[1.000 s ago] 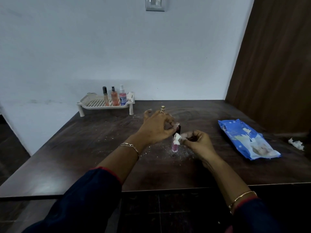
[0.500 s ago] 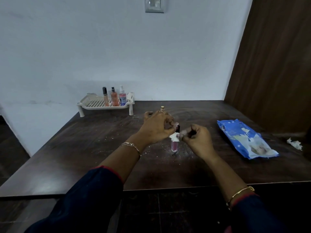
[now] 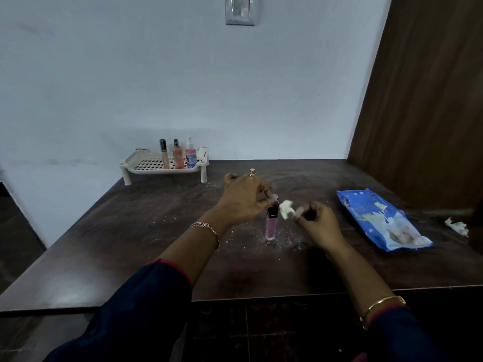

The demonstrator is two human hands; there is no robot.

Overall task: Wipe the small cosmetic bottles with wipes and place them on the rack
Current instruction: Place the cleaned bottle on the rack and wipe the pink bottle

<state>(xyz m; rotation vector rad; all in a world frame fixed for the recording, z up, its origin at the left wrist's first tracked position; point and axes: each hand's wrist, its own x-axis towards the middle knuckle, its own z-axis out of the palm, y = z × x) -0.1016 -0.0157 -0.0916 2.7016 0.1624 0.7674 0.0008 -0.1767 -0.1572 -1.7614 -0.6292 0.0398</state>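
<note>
Pink bottle held upright on the table, wipe at its cap

The left hand (image 3: 243, 199) pinches the dark cap of the bottle (image 3: 270, 228), which stands on the dusty table (image 3: 130, 244); the right hand (image 3: 317, 223), fingers curled, pinches a crumpled white wipe (image 3: 286, 209) just beside that cap. Farther right lies a blue pack (image 3: 381, 220), with a scrap (image 3: 457, 226) past it. At the far left edge the rack (image 3: 146, 165) carries three bottles (image 3: 178, 158) standing in a row
</note>
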